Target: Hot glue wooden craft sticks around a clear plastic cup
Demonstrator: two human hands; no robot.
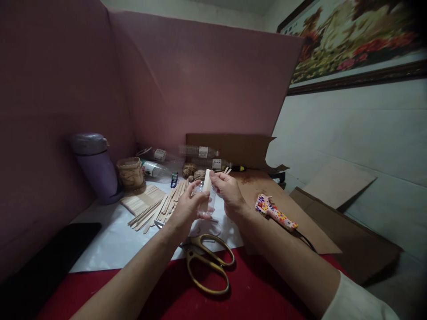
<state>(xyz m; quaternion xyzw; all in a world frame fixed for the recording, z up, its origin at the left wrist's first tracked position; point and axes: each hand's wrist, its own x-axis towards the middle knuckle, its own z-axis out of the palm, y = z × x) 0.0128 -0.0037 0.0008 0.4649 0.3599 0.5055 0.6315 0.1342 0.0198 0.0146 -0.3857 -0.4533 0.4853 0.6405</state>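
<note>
My left hand point(187, 203) is closed around a clear plastic piece point(211, 205) that looks like the cut part of a bottle. Against its side stands a wooden craft stick point(207, 179), upright, with the left thumb touching its lower part. The fingertips of my right hand point(229, 192) pinch this stick near its top. Just left of the hands lie loose craft sticks point(169, 201) beside a neat stack of them point(144, 201). Large scissors point(192, 254) with gold-coloured handles rest below the hands, their blades partly hidden behind my left forearm.
A flower-patterned glue gun point(276, 214) lies on cardboard point(310, 231) at right, its cord trailing forward. Clear bottles point(200, 152) and twine balls point(189, 170) stand behind. At left are a decorated cup point(131, 173), a purple tumbler point(96, 171) and a dark flat object point(63, 249).
</note>
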